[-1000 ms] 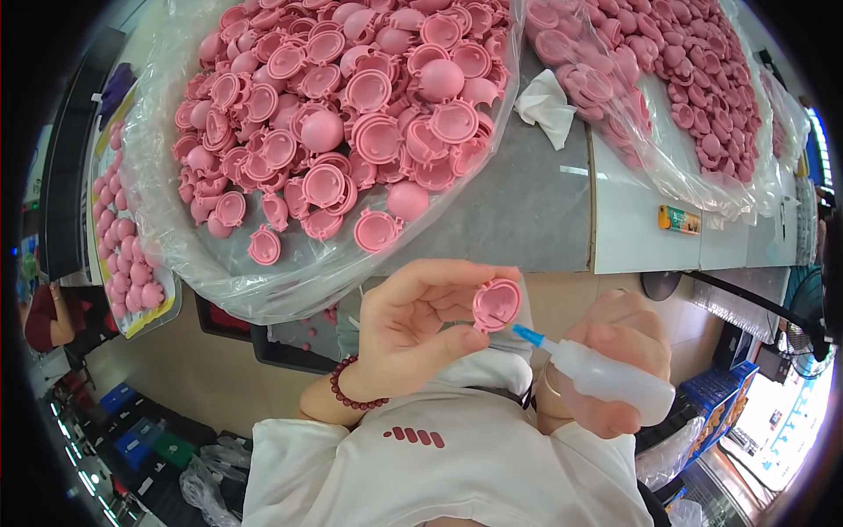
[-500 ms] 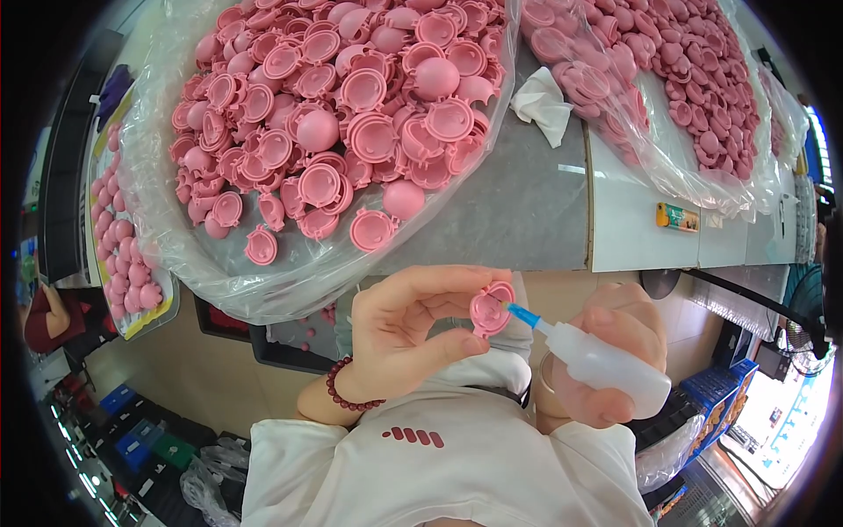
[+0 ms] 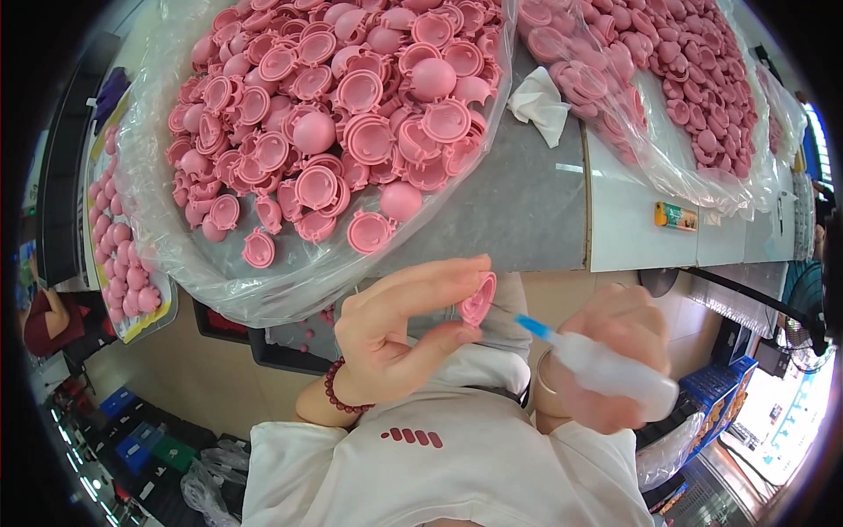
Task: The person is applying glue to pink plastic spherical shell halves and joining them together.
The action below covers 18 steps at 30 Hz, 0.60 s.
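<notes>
Pink shell, left fingers pinching it, right fingers wrapping bottle

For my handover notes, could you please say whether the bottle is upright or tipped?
Tipped: the bottle slants sideways, its blue nozzle pointing left.

Translucent squeeze bottle, slightly blurred

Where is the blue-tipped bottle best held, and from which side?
Likely take the bottle by its wide body, from the right: the blue tip is narrow and points left toward the pink cup. The right hand grips there, leaving the tip clear.
</notes>
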### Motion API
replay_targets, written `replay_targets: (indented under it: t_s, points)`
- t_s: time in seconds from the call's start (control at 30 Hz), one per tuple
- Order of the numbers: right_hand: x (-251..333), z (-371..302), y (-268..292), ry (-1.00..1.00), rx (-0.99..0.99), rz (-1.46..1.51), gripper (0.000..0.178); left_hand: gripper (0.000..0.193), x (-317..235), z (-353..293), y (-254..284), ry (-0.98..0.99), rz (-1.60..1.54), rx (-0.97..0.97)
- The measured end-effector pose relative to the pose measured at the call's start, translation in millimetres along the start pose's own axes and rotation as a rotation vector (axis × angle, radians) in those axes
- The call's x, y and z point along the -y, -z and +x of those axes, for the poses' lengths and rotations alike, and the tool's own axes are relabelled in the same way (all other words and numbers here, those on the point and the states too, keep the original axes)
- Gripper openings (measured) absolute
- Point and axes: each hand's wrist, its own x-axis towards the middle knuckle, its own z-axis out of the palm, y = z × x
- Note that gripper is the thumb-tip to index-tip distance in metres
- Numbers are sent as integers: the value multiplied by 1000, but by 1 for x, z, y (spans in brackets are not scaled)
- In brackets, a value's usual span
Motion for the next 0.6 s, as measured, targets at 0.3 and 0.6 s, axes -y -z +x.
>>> replay_targets:
  t_s: [0.3,0.6]
  points:
    - [-36,18,106,-379,-575,-709,35,29,10,0,6,281,-793,132]
    - [-71,-3,186,-378,-478,-846,49,35,13,1,5,494,-1256,159]
